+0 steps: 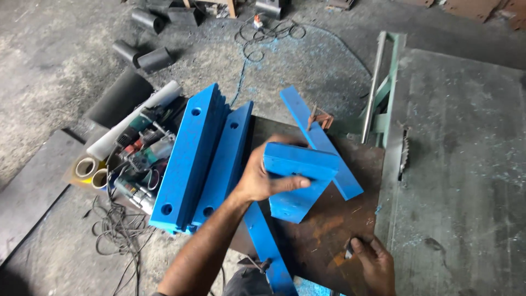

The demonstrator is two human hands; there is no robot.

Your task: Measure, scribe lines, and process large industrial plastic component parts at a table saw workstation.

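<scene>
Two bare hands at work over a rusty brown steel plate table in the lower middle of the frame. Left hand closed in a firm grip on a thick blue plastic block, thumb across its near face, holding it raised and tilted just above the plate at frame centre. Right hand low at the bottom right of centre, resting on the plate's edge, with a small dark object at its thumb; cannot tell whether pinched or merely touched.

Left of the block, stacked blue plastic slabs with drilled holes standing on edge. Behind the block, a long blue plastic strip lying aslant; another blue strip under the left forearm. Further left, a heap of power tools and two rolls of tape.

Judged as mid-handling: block lifted and turned for inspection or placing, not yet laid flat. Any setting down calls for a bare patch of plate between strip and slabs, plus a steady one-handed hold against tipping.
</scene>
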